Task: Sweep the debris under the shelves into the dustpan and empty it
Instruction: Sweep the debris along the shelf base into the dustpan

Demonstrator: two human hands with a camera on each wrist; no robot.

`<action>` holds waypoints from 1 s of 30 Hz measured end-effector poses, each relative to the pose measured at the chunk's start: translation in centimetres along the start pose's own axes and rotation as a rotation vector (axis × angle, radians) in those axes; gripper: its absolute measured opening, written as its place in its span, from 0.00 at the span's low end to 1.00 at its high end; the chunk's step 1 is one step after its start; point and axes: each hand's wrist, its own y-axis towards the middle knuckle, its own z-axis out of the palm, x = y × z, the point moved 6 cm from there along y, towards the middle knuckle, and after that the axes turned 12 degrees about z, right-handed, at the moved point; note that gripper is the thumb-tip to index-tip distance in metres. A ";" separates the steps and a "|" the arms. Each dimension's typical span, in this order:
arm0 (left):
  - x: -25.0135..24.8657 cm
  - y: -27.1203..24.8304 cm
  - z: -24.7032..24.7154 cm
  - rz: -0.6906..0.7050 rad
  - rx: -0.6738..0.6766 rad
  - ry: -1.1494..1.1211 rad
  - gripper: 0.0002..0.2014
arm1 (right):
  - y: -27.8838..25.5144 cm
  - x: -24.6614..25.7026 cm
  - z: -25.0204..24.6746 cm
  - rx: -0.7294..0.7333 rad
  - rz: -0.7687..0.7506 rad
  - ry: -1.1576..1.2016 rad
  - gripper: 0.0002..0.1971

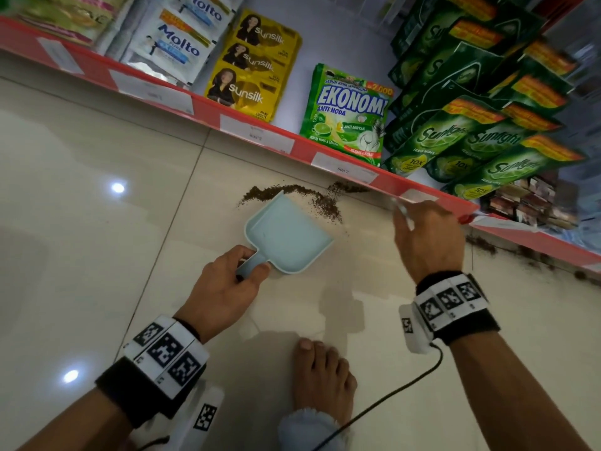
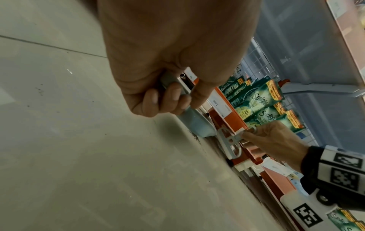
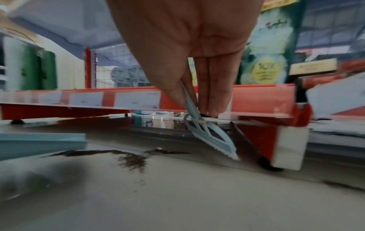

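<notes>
A light blue dustpan (image 1: pixel 287 234) lies flat on the cream tile floor, its mouth toward the shelf. My left hand (image 1: pixel 250 266) grips its short handle (image 2: pixel 171 82). Dark brown debris (image 1: pixel 292 192) is strewn in a curved line around the pan's far corner, and more debris (image 1: pixel 481 245) lies along the shelf base to the right. My right hand (image 1: pixel 422 229) pinches the handle of a small light blue brush (image 3: pixel 212 137). The brush head hangs tilted just above the floor by the shelf's lower edge, right of the debris (image 3: pixel 132 161). The dustpan's rim (image 3: pixel 39 143) shows at left.
A low red shelf edge (image 1: pixel 208 115) with white price labels runs diagonally across the floor. Sunsilk (image 1: pixel 253 65), Ekonomi (image 1: pixel 348 115) and Sunlight (image 1: pixel 461 138) packs stand on it. The shelf's black foot (image 3: pixel 268 165) stands near the brush. My bare foot (image 1: pixel 322 375) and a black cable (image 1: pixel 390 395) lie behind.
</notes>
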 end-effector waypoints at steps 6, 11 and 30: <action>0.2 -0.1 -0.3 -0.002 0.002 -0.006 0.09 | 0.1 -2.0 3.0 0.050 0.115 -0.089 0.08; 0.6 -0.2 -0.9 -0.008 -0.008 -0.008 0.08 | 0.5 -0.5 5.9 0.100 0.152 -0.097 0.10; 1.9 -0.5 -2.4 -0.024 -0.059 -0.011 0.09 | 0.6 3.9 5.7 0.164 0.011 -0.033 0.12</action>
